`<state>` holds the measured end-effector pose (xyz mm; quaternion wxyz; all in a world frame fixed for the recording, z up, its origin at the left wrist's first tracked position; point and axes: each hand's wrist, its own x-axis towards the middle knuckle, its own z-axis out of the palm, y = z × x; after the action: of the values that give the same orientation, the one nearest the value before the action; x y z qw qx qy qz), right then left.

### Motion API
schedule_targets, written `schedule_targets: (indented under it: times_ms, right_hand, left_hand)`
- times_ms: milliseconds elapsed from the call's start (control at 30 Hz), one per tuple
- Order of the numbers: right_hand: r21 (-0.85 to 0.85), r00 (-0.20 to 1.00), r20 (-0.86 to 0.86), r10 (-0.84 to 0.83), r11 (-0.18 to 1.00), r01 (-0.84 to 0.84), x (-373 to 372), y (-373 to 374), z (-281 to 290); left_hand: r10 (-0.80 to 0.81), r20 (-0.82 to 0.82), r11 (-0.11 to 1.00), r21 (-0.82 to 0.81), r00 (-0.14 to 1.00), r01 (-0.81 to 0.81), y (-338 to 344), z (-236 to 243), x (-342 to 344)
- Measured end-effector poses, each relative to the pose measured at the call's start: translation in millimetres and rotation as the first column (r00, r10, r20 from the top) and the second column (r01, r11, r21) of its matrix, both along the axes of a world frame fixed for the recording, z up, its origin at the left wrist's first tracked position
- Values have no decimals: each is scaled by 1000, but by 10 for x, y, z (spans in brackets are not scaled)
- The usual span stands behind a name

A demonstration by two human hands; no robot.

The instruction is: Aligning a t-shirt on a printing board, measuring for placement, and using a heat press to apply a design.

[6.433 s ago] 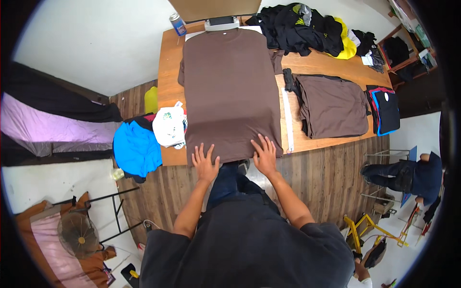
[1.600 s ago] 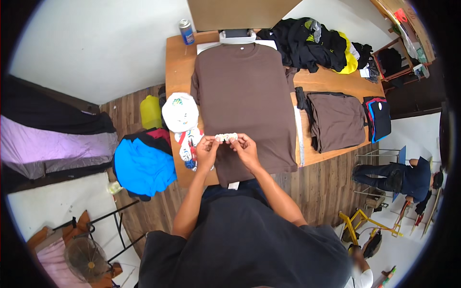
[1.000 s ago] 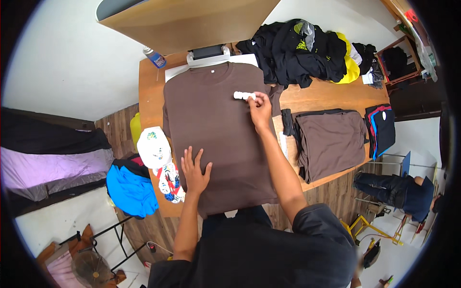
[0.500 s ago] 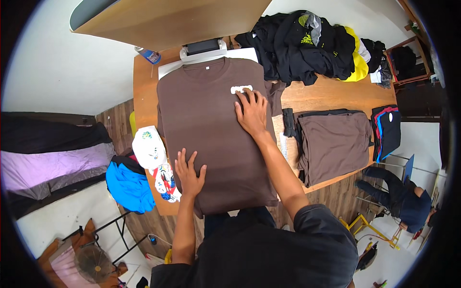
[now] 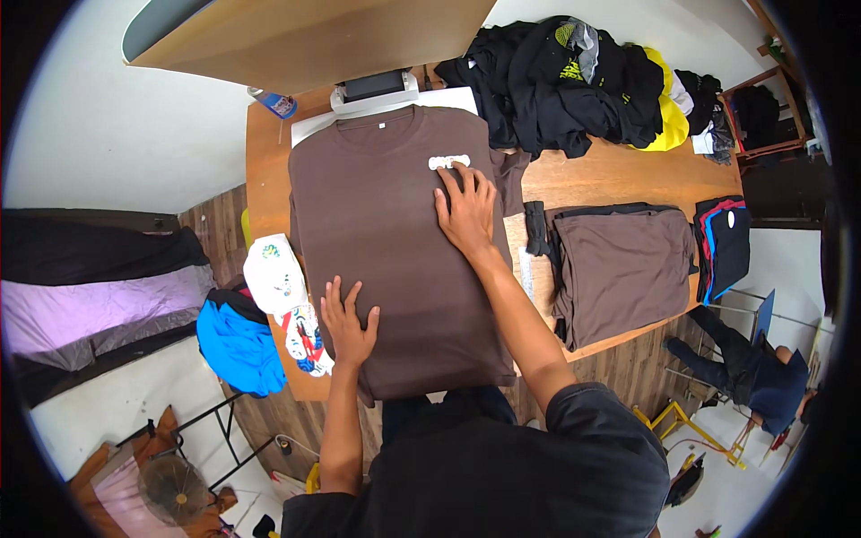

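While bare shirt (image 5: 404, 233) intervenes, the left hand (image 5: 351, 331) lies spread near its edge, the spread right hand (image 5: 469, 210) touching a strip (image 5: 447, 161).

Wooden table (image 5: 583, 184) carries 2 folded stacks (image 5: 623, 273), 1 clothes heap (image 5: 538, 99).

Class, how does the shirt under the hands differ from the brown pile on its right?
The shirt lies spread flat; the pile is folded and creased. The shirt looks larger than the pile. A small white piece lies on the shirt; none shows on the pile. Both show brown cloth.
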<state>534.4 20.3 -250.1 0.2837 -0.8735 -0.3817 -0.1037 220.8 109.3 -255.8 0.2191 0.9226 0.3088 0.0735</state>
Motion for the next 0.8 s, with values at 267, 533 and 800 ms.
schedule_targets:
  times_ms: [267,533,800]
  right_hand:
    - [-1,1000,11,8,1000,-8,9,14,-2]
    - [6,1000,0,17,1000,-17,18,5,-22]
    - [6,1000,-1,1,1000,-1,8,17,-9]
  left_hand:
    - [10,6,1000,2,1000,-10,-12,43,36]
    - [3,39,1000,17,999,-4,-13,88,83]
    - [1,47,1000,14,999,-1,-11,69,77]
